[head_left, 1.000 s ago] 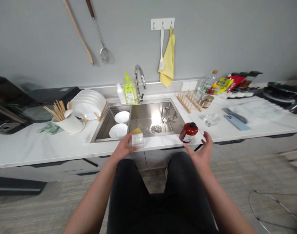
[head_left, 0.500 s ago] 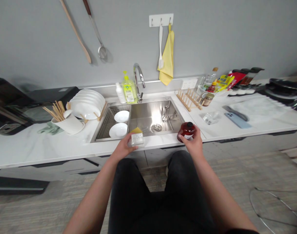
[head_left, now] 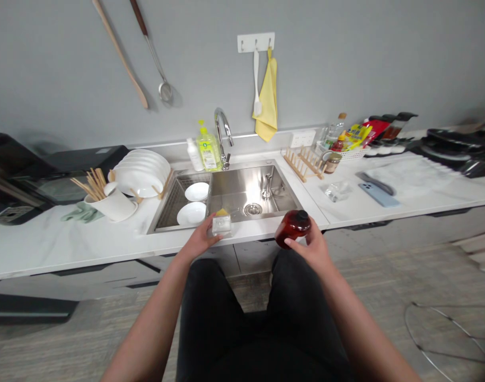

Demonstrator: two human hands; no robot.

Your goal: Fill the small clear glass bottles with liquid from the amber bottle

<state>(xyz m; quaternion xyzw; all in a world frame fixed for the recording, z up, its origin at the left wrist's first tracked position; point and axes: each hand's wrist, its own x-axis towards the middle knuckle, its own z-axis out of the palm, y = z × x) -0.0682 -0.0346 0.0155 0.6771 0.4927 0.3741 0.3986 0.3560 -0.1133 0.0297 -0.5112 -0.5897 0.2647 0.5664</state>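
Note:
My left hand [head_left: 200, 240] is closed around a small clear square container [head_left: 221, 225] at the front rim of the sink [head_left: 242, 185]. Just behind the container shows a bit of something yellow [head_left: 222, 212], mostly hidden. My right hand [head_left: 311, 246] grips a dark red-brown, see-through bottle [head_left: 290, 229] with a black cap. The bottle is off the counter, leaning a little, over the counter's front edge. Two white bowls [head_left: 192, 213] sit in the wire basket at the sink's left side.
A faucet [head_left: 223, 135], a yellow-green soap bottle [head_left: 209, 148] and a white bottle [head_left: 194, 155] stand behind the sink. White plates [head_left: 141, 172] and a utensil holder [head_left: 115, 204] are on the left. A wooden rack [head_left: 303, 163], a jar [head_left: 332, 162] and a phone [head_left: 378, 194] lie on the right.
The red-brown bottle has come up off the counter edge, moving left and toward me, and leans more. My left hand has kept its hold on the clear container. The view has shifted slightly.

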